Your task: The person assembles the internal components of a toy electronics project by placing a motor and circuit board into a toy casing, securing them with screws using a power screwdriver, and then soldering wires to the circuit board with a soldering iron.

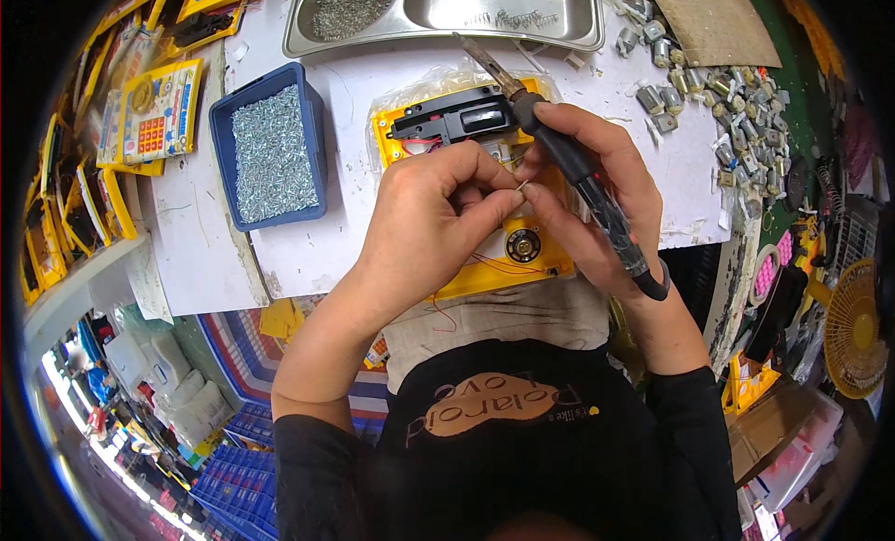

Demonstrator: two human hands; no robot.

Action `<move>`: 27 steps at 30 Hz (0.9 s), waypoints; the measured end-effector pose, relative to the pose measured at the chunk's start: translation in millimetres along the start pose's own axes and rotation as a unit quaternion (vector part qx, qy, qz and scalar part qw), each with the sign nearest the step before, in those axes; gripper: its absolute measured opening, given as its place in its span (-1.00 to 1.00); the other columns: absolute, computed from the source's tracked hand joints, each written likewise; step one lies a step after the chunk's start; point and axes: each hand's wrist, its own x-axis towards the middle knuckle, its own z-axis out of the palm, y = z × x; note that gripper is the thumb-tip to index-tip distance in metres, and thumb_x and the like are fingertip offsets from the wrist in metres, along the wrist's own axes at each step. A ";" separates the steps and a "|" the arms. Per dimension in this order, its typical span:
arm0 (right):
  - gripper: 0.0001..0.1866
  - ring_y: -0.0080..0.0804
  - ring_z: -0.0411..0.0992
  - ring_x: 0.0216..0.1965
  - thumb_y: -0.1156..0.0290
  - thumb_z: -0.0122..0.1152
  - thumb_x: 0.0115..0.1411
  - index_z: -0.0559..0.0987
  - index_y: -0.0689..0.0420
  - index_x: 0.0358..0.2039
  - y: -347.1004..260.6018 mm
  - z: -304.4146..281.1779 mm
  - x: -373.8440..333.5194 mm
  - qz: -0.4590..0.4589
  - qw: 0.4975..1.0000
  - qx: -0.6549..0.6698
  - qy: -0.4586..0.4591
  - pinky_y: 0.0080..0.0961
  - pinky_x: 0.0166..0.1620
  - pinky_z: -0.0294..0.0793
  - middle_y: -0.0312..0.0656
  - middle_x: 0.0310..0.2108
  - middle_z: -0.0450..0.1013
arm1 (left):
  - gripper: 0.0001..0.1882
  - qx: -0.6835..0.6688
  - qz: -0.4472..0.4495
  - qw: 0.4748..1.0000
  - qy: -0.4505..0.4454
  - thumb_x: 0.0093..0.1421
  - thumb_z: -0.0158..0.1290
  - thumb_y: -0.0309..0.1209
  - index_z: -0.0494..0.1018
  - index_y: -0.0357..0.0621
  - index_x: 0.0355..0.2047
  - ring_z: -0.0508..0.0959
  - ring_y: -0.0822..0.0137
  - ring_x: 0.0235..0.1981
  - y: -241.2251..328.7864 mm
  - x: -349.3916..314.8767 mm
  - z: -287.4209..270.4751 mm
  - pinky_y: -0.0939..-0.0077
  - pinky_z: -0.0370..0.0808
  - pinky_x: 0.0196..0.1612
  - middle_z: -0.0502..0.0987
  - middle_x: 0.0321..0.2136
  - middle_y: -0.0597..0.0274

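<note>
White worktable [303, 266], green floor [802, 84], yellow fan [856, 331] at right.

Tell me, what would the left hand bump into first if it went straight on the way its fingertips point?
Most likely the fingertips of the right hand, just across from those of the left hand; whether they already touch is hard to tell.

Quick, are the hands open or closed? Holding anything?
Left hand: closed in a pinch; anything held is too small to tell.
Right hand: closed, holding a black-handled soldering iron.
</note>
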 end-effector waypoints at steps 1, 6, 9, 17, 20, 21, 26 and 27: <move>-0.35 -0.42 0.52 -0.06 0.77 0.23 0.11 0.34 0.23 0.23 0.4 -0.2 0.0 0.000 1.000 0.000 -0.001 -0.50 0.08 0.48 -0.12 -0.09 0.48 | -0.92 -0.004 0.002 1.000 -0.006 0.15 0.24 -0.55 0.55 -0.27 -0.40 0.42 0.57 -0.64 -0.9 0.2 -1.0 0.59 0.38 -0.54 0.50 -0.66 0.29; -0.39 -0.44 0.52 -0.12 0.76 0.26 0.10 0.38 0.23 0.19 2.4 -0.3 -5.7 -0.036 0.997 -0.072 0.022 -0.49 0.03 0.50 -0.13 -0.10 0.47 | -0.92 -0.035 0.005 0.999 -0.012 0.15 0.24 -0.55 0.53 -0.26 -0.39 0.39 0.54 -0.63 -6.4 -0.1 -1.3 0.55 0.35 -0.55 0.49 -0.64 0.27; -0.43 -0.41 0.54 -0.30 0.67 0.36 0.02 0.50 0.16 0.10 4.1 -5.8 -13.6 -0.082 0.989 -0.104 0.064 -0.57 -0.23 0.53 -0.17 -0.25 0.51 | -0.91 0.000 0.073 0.997 -0.010 0.13 0.24 -0.55 0.54 -0.24 -0.37 0.46 0.39 -0.58 -6.7 0.5 -3.2 0.48 0.38 -0.51 0.49 -0.60 0.23; -0.55 -0.44 0.49 -0.23 0.49 0.33 0.19 0.48 0.25 0.09 -20.5 -63.4 -60.9 0.021 0.992 -0.005 0.125 -0.55 -0.13 0.50 -0.08 -0.15 0.48 | -0.77 0.190 0.261 0.946 -0.035 0.00 0.25 -0.67 0.57 -0.22 -0.30 0.56 0.18 -0.23 -7.3 -7.7 -10.2 0.39 0.51 -0.21 0.48 -0.18 0.12; -0.35 -0.16 0.54 -0.12 0.60 0.49 -0.08 0.50 0.19 0.10 -14.7 -32.6 -45.5 -0.083 0.983 -0.162 0.000 -0.35 -0.06 0.56 -0.01 -0.18 0.53 | -0.78 0.184 0.262 0.947 0.015 -0.01 0.27 -0.55 0.54 -0.14 -0.32 0.54 0.18 -0.28 -16.9 -14.6 -6.0 0.32 0.50 -0.25 0.47 -0.23 0.22; -0.34 -0.11 0.52 -0.10 0.61 0.48 -0.07 0.52 0.15 0.11 -14.7 -19.5 -44.4 -0.076 0.982 -0.174 -0.009 -0.32 0.00 0.54 -0.03 -0.16 0.51 | -0.78 0.183 0.262 0.948 0.016 -0.01 0.27 -0.55 0.54 -0.14 -0.32 0.54 0.18 -0.28 -19.6 -14.8 -7.9 0.32 0.50 -0.25 0.47 -0.23 0.22; -0.28 -0.11 0.49 -0.14 0.70 0.36 -0.05 0.48 0.06 0.19 -5.0 -0.9 -30.3 -0.129 0.979 -0.151 -0.055 -0.11 0.16 0.45 -0.04 -0.11 0.43 | -0.71 0.256 0.352 0.897 0.077 -0.10 0.30 -0.52 0.57 -0.07 -0.30 0.53 0.25 -0.27 -25.8 -16.9 -9.6 0.31 0.35 -0.09 0.50 -0.22 0.26; -0.29 -0.12 0.49 -0.14 0.68 0.34 -0.02 0.47 0.04 0.21 -2.5 -1.5 -30.2 -0.135 0.973 -0.169 -0.073 -0.07 0.19 0.42 -0.05 -0.12 0.42 | -0.71 0.256 0.353 0.896 0.079 -0.10 0.30 -0.52 0.57 -0.07 -0.30 0.53 0.25 -0.27 -26.8 -16.7 -9.4 0.31 0.35 -0.09 0.50 -0.22 0.26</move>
